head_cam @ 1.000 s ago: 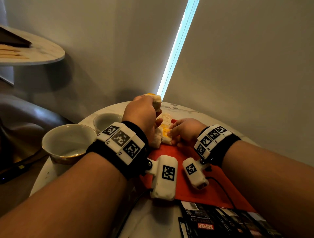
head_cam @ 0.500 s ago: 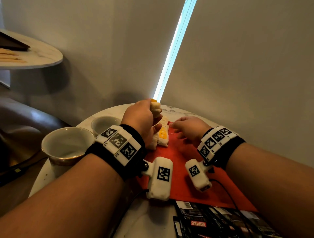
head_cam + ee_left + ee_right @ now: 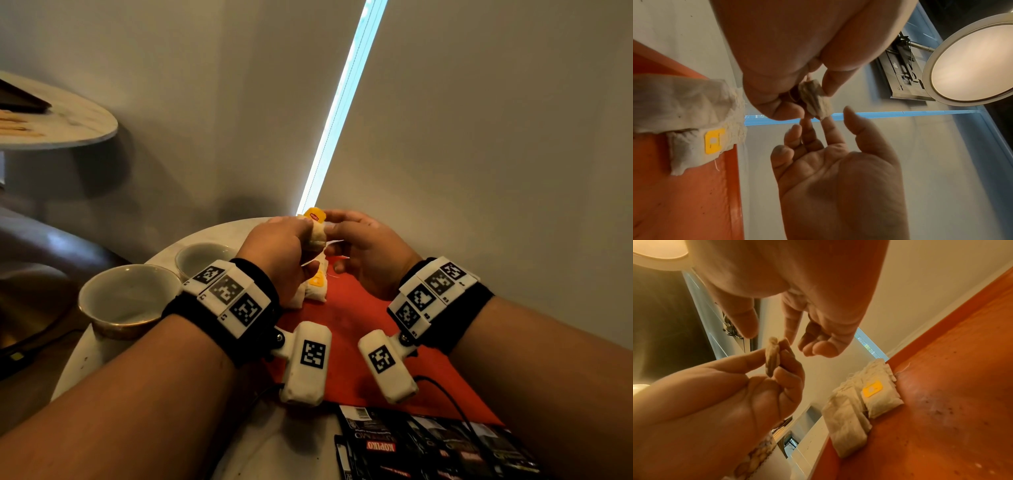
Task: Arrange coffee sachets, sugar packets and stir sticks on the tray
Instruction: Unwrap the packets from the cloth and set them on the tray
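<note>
Left hand (image 3: 279,248) pinches small off-white paper tea bag with yellow tag (image 3: 315,230), raised above flat red tray (image 3: 356,329) | right hand (image 3: 366,250) beside it, fingers relaxed, apart | more pale tea bags (image 3: 863,404) stacked on tray edge

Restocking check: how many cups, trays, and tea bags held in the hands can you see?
Cups: 2
Red tray: 1
Tea bag pinched in the left hand: 1
Total: 4
</note>
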A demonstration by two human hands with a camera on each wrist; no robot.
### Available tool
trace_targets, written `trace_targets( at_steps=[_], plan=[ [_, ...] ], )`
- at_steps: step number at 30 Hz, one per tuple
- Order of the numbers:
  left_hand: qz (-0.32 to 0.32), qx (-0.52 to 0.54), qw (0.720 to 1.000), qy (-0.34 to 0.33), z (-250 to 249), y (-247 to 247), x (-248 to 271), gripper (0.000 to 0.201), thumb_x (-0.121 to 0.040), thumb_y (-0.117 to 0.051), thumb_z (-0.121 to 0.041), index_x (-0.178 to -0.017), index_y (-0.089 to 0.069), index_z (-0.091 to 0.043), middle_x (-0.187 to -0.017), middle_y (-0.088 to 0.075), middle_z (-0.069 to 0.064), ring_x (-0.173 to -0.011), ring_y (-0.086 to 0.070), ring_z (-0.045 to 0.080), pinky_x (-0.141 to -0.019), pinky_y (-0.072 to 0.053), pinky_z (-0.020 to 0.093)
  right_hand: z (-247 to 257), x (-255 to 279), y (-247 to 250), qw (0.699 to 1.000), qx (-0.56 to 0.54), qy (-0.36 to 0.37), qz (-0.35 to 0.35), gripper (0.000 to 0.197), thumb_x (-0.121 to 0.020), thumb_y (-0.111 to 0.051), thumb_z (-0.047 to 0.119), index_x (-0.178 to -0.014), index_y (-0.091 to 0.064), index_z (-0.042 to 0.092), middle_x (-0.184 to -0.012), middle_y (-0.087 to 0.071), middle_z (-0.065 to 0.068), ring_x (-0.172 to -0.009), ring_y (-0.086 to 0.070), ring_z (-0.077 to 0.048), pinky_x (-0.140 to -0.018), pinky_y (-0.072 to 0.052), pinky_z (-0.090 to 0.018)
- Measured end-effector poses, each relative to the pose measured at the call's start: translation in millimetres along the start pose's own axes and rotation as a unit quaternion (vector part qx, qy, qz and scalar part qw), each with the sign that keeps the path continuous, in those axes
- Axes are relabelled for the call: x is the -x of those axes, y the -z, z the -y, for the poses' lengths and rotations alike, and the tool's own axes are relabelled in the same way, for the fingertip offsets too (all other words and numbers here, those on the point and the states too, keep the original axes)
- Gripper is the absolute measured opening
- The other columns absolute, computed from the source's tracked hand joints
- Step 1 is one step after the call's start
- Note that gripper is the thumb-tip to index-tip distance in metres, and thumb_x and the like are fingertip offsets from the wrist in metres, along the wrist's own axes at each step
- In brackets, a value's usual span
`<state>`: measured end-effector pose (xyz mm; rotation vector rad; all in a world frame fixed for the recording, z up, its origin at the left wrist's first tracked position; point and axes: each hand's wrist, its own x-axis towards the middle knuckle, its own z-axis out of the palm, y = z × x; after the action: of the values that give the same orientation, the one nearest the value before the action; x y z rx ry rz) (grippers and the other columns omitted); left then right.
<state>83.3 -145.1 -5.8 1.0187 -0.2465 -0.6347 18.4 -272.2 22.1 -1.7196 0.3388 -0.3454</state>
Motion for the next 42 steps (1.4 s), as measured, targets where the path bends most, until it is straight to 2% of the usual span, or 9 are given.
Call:
trace_targets(
  at_steps=[3, 7, 12, 16, 21, 24, 29, 36, 42],
  plan=[
    [0.011, -0.014, 1.0, 0.022, -1.5, 0.7, 1.5, 0.025, -0.096, -0.056, -0.012, -0.12, -0.062, -0.012, -0.09, -0.066, 0.007, -0.082, -0.063, 0.018, -0.068, -0.05, 0.035, -3.1, -0.3, 1.6, 0.999, 0.037, 0.022, 0.012, 0.046, -0.076, -0.068, 0.01, -0.123, -0.065, 0.012, -0.107, -0.06, -0.018, -0.086, -0.055, -0.027, -0.051, -0.044, -0.026],
    [0.027, 0.017, 0.999, 0.02, -1.6, -0.7, 5.3, 0.032, -0.099, -0.059, -0.02, -0.126, -0.063, -0.006, -0.085, -0.065, 0.007, -0.072, -0.061, 0.015, -0.059, -0.05, 0.028, -7.6, -0.3, 2.3, 0.997, 0.051, 0.055, -0.009, 0.021, -0.085, -0.072, 0.004, -0.105, -0.074, 0.012, -0.095, -0.066, -0.014, -0.078, -0.053, -0.022, -0.054, -0.04, -0.026],
    [0.034, 0.07, 0.996, 0.044, -5.3, -0.5, 6.2, 0.027, -0.098, -0.051, -0.028, -0.116, -0.06, -0.009, -0.102, -0.064, 0.015, -0.09, -0.063, 0.025, -0.073, -0.052, 0.035, -8.1, 3.1, 1.8, 0.996, 0.028, 0.078, -0.038, 0.013, -0.084, -0.074, 0.008, -0.09, -0.081, 0.016, -0.089, -0.076, -0.007, -0.075, -0.058, -0.016, -0.06, -0.04, -0.029],
    [0.044, 0.051, 0.997, 0.039, -2.1, 0.0, 5.5, 0.033, -0.097, -0.05, -0.016, -0.124, -0.063, -0.003, -0.099, -0.064, 0.014, -0.084, -0.064, 0.021, -0.061, -0.054, 0.028, -10.9, 3.9, 1.0, 0.996, 0.014, 0.083, -0.019, 0.015, -0.082, -0.073, 0.006, -0.095, -0.079, 0.011, -0.102, -0.075, -0.02, -0.09, -0.063, -0.028, -0.061, -0.043, -0.03],
    [0.051, 0.037, 0.998, 0.028, 0.8, 0.2, 0.9, 0.024, -0.103, -0.046, -0.007, -0.113, -0.067, -0.009, -0.103, -0.066, 0.009, -0.087, -0.063, 0.016, -0.073, -0.052, 0.026, -10.0, 2.1, -0.5, 0.995, -0.073, 0.056, -0.027, 0.038, -0.085, -0.069, 0.017, -0.112, -0.066, -0.009, -0.099, -0.069, -0.022, -0.087, -0.061, -0.031, -0.063, -0.046, -0.033],
    [0.036, 0.039, 0.998, 0.024, -0.3, 1.7, 1.6, 0.025, -0.102, -0.054, -0.013, -0.122, -0.064, -0.005, -0.102, -0.067, 0.013, -0.083, -0.065, 0.02, -0.06, -0.055, 0.024, -8.8, 3.8, 1.7, 0.996, -0.053, 0.05, -0.047, 0.014, -0.09, -0.067, 0.002, -0.104, -0.07, 0.002, -0.098, -0.071, -0.018, -0.086, -0.064, -0.029, -0.063, -0.051, -0.031],
    [0.013, 0.047, 0.999, 0.019, -0.2, 2.6, -0.4, 0.025, -0.101, -0.058, -0.017, -0.122, -0.065, -0.007, -0.116, -0.069, 0.016, -0.092, -0.066, 0.024, -0.057, -0.056, 0.026, -8.1, 6.1, 4.1, 0.996, -0.047, 0.045, -0.06, 0.024, -0.087, -0.061, -0.012, -0.098, -0.068, 0.009, -0.089, -0.065, -0.011, -0.073, -0.061, -0.022, -0.062, -0.05, -0.032],
    [0.03, 0.044, 0.998, 0.017, 0.7, 2.0, -1.7, 0.028, -0.097, -0.063, -0.013, -0.124, -0.061, -0.003, -0.1, -0.069, 0.014, -0.083, -0.066, 0.022, -0.057, -0.055, 0.025, -7.6, 6.6, 2.4, 0.995, -0.079, 0.028, -0.055, 0.014, -0.088, -0.069, 0.01, -0.101, -0.065, 0.005, -0.086, -0.07, -0.011, -0.073, -0.063, -0.02, -0.061, -0.048, -0.031],
    [0.034, 0.049, 0.998, 0.026, 1.2, 3.3, -2.6, 0.027, -0.098, -0.064, -0.022, -0.119, -0.065, -0.006, -0.092, -0.067, 0.009, -0.079, -0.064, 0.019, -0.057, -0.055, 0.025, -9.0, 7.3, 2.8, 0.996, -0.056, 0.023, -0.071, 0.016, -0.09, -0.063, -0.005, -0.103, -0.066, 0.004, -0.081, -0.068, -0.01, -0.064, -0.061, -0.018, -0.055, -0.05, -0.027]
  ],
)
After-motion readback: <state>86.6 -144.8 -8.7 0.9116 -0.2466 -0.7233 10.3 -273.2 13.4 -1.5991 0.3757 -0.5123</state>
